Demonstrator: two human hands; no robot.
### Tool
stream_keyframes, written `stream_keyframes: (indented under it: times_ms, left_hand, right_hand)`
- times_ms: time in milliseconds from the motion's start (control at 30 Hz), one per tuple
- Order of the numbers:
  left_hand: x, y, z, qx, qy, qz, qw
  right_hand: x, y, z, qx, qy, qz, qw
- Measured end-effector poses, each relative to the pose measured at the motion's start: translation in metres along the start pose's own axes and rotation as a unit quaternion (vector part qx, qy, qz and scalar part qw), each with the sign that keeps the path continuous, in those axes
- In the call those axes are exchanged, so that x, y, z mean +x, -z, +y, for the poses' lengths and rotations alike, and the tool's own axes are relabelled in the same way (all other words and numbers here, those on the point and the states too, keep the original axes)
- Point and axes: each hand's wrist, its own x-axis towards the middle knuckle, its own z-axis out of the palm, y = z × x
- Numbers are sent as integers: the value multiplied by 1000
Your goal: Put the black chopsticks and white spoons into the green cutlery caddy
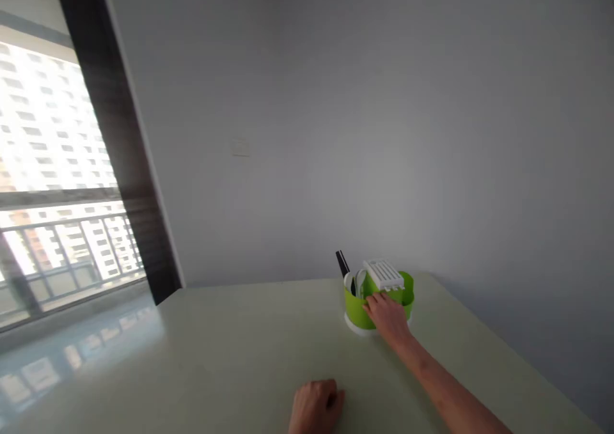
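A green utensil holder (355, 312) with a white base stands toward the far right of the table. My right hand (386, 316) is at its front, fingers hooked over the rim and closed on it. In its left compartment stand white spoon-like utensils (359, 282) and a black handle (342, 263) that leans left. A white slotted piece (384, 274) sits tilted on top at the back, just beyond my fingers. My left hand (315, 406) rests on the table near the bottom edge, its fingers curled in with nothing visible in them.
The pale, glossy table (230, 344) reaches back to a grey wall (307, 114) bearing a white switch plate (240, 147). At the left is a window (52, 121) with a railing outside, beside a dark frame post (115, 133).
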Motion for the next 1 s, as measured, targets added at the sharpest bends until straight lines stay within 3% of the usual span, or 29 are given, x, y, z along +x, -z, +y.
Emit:
stream_keyframes:
  times_ms: [300, 600, 833, 900, 1000]
  left_hand:
    - [1, -1, -3, -2, -7, -8, 1000]
    - [4, -1, -3, 4, 2, -23, 1000]
    - [3, 2, 1, 9, 10, -26, 1000]
    - [3, 5, 3, 13, 20, -33, 999]
    - [3, 8, 7, 17, 33, -42, 998]
  right_hand:
    - [1, -10, 97, -14, -22, -30, 999]
    - [3, -24, 143, 1, -42, -41, 998]
    - [1, -22, 142, 16, -62, -19, 998]
    - [-9, -15, 125, 20, -67, 0, 998]
    - [-41, -6, 78, 42, -43, 6, 998]
